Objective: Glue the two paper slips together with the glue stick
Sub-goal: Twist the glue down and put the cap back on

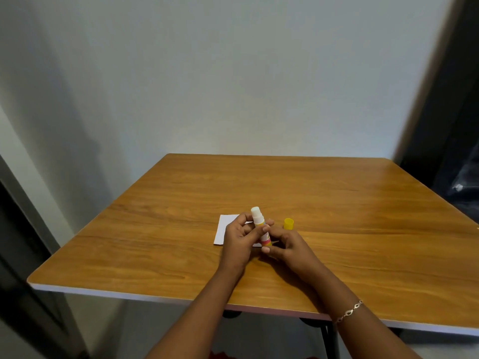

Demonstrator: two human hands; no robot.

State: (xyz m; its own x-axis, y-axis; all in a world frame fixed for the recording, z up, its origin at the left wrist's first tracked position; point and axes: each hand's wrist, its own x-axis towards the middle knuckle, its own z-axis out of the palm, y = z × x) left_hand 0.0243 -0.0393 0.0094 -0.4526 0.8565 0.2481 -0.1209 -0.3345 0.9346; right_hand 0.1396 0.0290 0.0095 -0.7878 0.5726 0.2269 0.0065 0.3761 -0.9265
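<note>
From the head view we see a square wooden worktop [337,216] against a pale wall [233,73]. One uncapped white glue stick [260,225] stands clamped between left hand [239,240] and right hand [289,246]; one yellow cap [288,224] beside; white paper [225,229], perhaps one slip, beneath.

A: What is worn on the arms?
B: No sleeves are seen; both forearms are bare. A thin metallic chain bracelet [348,312] with oval links is worn on the right wrist.

table [337,216]: wood-grain top, smooth, slight sheen
paper slip [225,229]: white, matt
cap [288,224]: yellow plastic
bracelet [348,311]: shiny metal
</note>
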